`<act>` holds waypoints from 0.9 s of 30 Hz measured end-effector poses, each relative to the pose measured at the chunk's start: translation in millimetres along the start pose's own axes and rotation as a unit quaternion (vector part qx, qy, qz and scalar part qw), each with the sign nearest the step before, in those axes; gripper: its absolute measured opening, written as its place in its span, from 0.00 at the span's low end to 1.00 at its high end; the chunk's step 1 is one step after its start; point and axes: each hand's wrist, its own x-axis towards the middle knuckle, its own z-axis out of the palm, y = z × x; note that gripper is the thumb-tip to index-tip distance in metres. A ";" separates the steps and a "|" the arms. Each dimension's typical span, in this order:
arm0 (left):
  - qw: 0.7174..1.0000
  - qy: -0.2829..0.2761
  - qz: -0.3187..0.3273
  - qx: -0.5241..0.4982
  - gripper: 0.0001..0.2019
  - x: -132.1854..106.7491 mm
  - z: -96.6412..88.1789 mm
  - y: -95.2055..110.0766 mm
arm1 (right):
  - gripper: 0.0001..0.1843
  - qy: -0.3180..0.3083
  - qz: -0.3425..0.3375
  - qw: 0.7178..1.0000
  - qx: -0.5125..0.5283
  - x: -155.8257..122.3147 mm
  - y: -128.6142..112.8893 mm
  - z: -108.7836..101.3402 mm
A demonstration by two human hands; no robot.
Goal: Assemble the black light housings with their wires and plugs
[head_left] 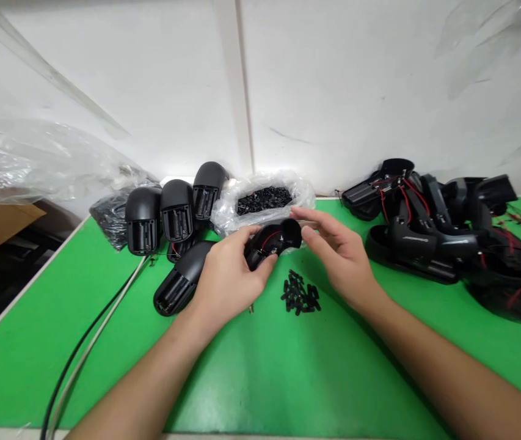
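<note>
My left hand (233, 269) is closed around a black plastic housing (267, 241), thumb on its near side. A thin red wire shows inside the housing, and its round hollow end points right. Beside that end is my right hand (338, 250), fingers apart; whether a fingertip touches the rim I cannot tell. Below the housing lies a small pile of black plastic pieces (300, 294) on the green tabletop (260, 373). Behind it stands a clear plastic bag (303, 189) filled with many small black parts (264, 200).
To the left are several black housings (143, 211) with open battery compartments; another housing (178, 287) lies near my left wrist. More black housings (413, 238) with red wires are heaped at right. Two cables (90, 336) cross the table's left side. A white wall (333, 91) stands behind.
</note>
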 end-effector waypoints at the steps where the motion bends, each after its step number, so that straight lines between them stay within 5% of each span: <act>1: 0.999 -0.005 0.017 0.036 0.24 -1.3 1.3 -0.9 | 0.15 -0.001 -0.026 0.999 -0.046 -0.7 -0.9 0.9; 6: 0.986 -0.017 0.086 0.140 0.21 -6.4 7.6 -3.7 | 0.09 -0.021 -0.102 0.979 -0.175 -2.0 -1.5 4.6; 27: 0.930 -0.076 0.076 0.351 0.28 -8.5 20.1 16.1 | 0.07 -0.020 0.045 0.979 -0.200 4.8 -2.5 -1.6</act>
